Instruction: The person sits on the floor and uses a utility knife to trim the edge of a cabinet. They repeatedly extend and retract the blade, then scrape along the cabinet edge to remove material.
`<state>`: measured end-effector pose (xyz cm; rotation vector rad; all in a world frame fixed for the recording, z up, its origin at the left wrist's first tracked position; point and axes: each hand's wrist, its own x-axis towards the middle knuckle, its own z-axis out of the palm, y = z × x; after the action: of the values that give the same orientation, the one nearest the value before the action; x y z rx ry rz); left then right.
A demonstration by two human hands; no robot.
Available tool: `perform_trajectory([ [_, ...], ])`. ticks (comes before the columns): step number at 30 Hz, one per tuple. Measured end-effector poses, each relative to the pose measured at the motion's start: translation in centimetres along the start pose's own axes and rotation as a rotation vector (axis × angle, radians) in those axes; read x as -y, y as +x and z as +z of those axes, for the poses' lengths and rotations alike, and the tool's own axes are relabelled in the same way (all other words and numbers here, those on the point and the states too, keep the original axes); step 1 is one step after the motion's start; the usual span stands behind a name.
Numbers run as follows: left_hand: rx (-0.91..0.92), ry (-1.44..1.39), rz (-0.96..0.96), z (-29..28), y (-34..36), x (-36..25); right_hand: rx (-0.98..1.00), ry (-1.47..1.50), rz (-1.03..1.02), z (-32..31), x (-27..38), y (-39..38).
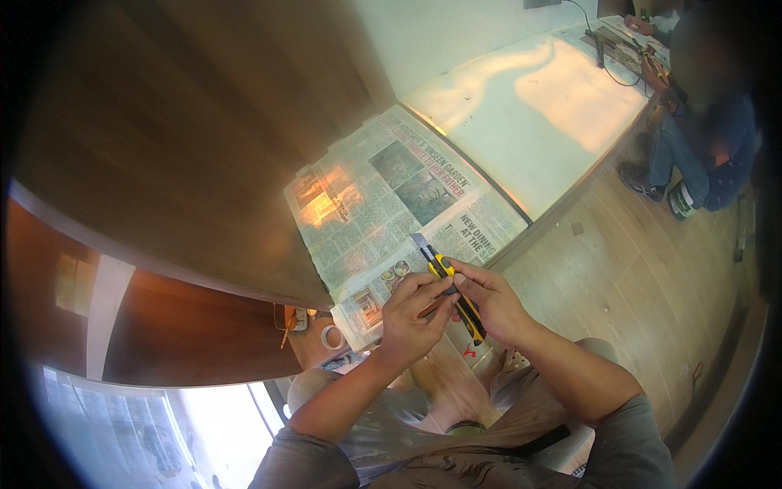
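In front of my body I hold a yellow and black utility knife [470, 316], its blade pointing up and away over the newspaper [358, 236]. My right hand [498, 306] is closed round the knife's handle, with the thumb along it. Close against it, my left hand [414, 314] is curled, its fingertips at the knife's side. Between the left fingers shows a thin brown stick [429, 308], perhaps a pencil; most of it is hidden.
The newspaper covers the near end of a low surface, beside a pale panel [472, 106]. A brown wooden panel [204, 122] rises at left. A tape roll [332, 337] lies near my left elbow. At far right a person [725, 155] sits handling a tool.
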<state>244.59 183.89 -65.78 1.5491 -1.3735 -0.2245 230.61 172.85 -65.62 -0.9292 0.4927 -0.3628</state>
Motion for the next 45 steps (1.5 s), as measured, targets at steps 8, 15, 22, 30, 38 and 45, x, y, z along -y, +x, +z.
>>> perform_trajectory([
  [8, 0.021, 0.037, 0.016, -0.1, -0.1, 0.1, 0.017, -0.017, -0.03, 0.2, 0.0, 0.0],
  [15, 0.004, 0.107, 0.055, -0.6, 0.7, -0.3, 0.026, -0.019, -0.072, 0.4, 0.4, 0.0],
  [22, -0.111, -0.119, -0.064, -0.6, 0.4, 0.4, 0.14, 0.082, -0.057, 0.8, 1.5, -0.4],
  [30, -0.112, -0.062, 0.005, -0.8, 0.8, 0.5, 0.138, 0.109, -0.043, 0.4, 1.7, -0.4],
  [38, -0.089, 0.006, 0.056, -0.6, 0.7, -0.2, 0.079, 0.114, 0.001, 0.4, 0.9, -0.3],
  [45, -0.036, -0.003, 0.055, -0.9, 0.8, -0.6, 0.048, 0.077, 0.012, 0.8, 0.8, -0.4],
])
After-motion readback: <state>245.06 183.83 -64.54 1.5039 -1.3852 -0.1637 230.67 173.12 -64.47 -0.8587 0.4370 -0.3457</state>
